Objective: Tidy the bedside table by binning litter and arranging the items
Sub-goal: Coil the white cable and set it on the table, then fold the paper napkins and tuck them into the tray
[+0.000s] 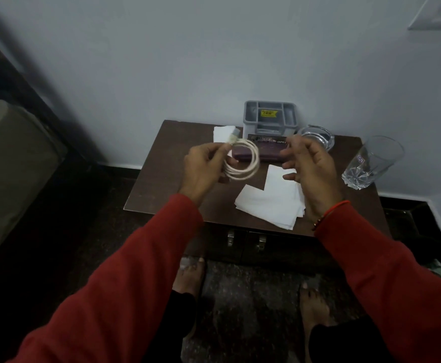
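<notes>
My left hand [205, 166] grips a coiled white cable [243, 163] above the brown bedside table [156, 184], its plug end sticking up past my fingers. My right hand [308, 166] hovers beside the coil with loosely bent fingers and holds nothing. White tissues [269, 203] lie spread on the table under my right hand, and another tissue [222, 133] lies at the back. A purple box [269, 150] lies behind the coil. A grey compartment organizer [270, 116] stands against the wall.
A glass ashtray [317, 137] sits right of the organizer, and a tall drinking glass [371, 163] stands at the table's right edge. Two drawer handles [245, 241] show below the tabletop. My bare feet stand on the dark floor. A bed edge is at the left.
</notes>
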`<act>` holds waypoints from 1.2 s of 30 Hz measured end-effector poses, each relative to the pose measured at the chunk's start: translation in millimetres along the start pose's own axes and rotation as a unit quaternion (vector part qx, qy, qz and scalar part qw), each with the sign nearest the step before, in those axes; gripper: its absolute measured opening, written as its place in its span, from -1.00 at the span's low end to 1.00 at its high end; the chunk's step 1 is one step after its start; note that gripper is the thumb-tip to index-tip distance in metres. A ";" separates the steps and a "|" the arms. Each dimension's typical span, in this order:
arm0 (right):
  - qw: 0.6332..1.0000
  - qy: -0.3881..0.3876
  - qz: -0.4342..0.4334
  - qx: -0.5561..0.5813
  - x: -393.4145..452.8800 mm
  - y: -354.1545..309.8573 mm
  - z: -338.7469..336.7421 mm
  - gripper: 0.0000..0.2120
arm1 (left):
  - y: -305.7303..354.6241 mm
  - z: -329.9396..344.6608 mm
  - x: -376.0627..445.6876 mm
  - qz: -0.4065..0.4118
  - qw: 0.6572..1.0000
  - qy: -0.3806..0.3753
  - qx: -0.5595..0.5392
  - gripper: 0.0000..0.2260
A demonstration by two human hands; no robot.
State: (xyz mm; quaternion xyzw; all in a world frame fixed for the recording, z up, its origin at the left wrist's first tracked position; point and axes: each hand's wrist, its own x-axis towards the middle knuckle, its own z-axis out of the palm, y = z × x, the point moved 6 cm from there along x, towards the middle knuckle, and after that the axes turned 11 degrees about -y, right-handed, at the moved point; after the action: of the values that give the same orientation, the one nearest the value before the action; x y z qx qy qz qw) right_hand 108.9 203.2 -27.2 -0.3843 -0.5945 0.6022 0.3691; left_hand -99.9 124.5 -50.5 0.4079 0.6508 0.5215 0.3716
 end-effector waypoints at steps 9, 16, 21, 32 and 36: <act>0.955 -0.148 -0.061 -0.250 21.1 30.9 46.8 -0.84 | -54.1 -81.0 37.8 -0.082 0.975 0.202 0.046 -0.75; 0.801 -0.269 -0.071 -0.530 75.5 70.7 132.4 -0.42 | -60.0 -85.6 63.6 -0.070 0.968 0.214 0.113 -0.73; 0.746 -0.268 -0.022 -0.609 96.1 83.8 143.3 -0.39 | -55.8 -83.1 81.2 -0.070 0.963 0.232 0.115 -0.76; 0.703 -0.273 -0.044 -0.656 83.2 77.0 129.2 -0.58 | -83.3 -72.1 148.2 -0.107 0.965 0.234 0.055 -0.63; 0.683 -0.297 -0.049 -0.665 71.4 72.9 117.8 -0.62 | -89.7 -60.1 156.6 -0.114 0.968 0.222 0.015 -0.74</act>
State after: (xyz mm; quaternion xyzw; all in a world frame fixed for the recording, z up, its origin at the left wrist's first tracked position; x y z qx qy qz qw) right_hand -27.3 215.1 -102.0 -0.3002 -0.9352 0.1120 -0.1509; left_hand -228.7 234.7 -136.9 0.2112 0.7670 0.5432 0.2685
